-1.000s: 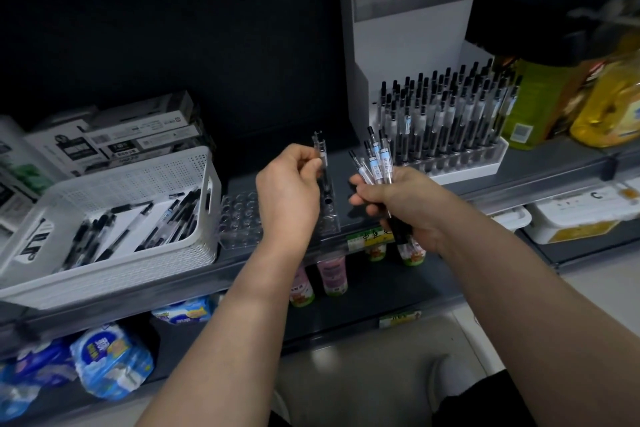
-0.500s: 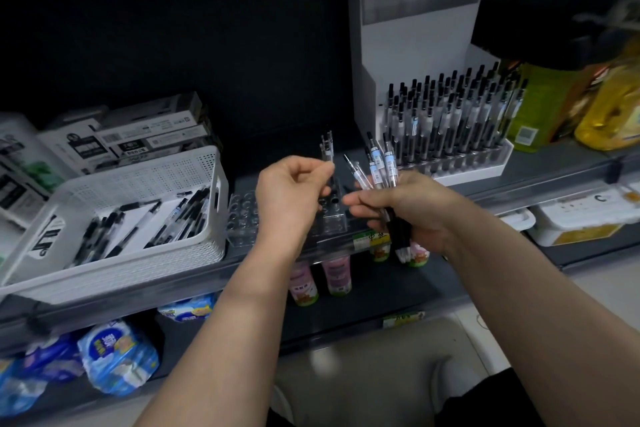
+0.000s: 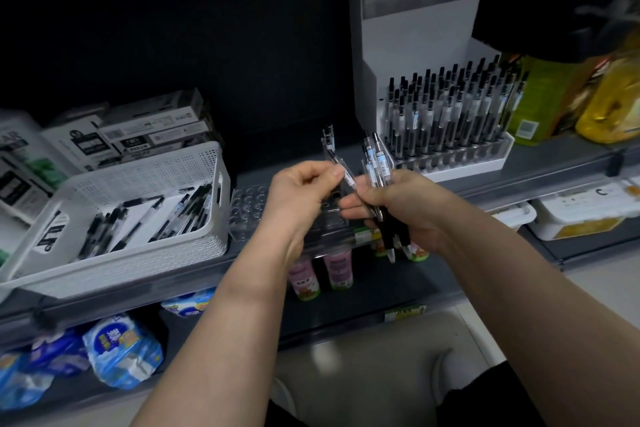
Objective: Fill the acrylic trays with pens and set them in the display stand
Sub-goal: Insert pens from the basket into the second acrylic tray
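The left hand [image 3: 298, 194] pinches one pen [image 3: 348, 178] between thumb and forefinger, the right hand [image 3: 408, 208] clasps the bundle [image 3: 375, 163] in curled fingers; the pen should be drawn clear and seated upright in the acrylic tray [image 3: 247, 208] just beneath.

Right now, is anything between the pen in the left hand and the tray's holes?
Nothing visible. The left hand pinches the pen just above the tray, whose empty holes lie open below. A standing pen at the tray's back and the bundle in the right hand are close, but neither covers the holes.
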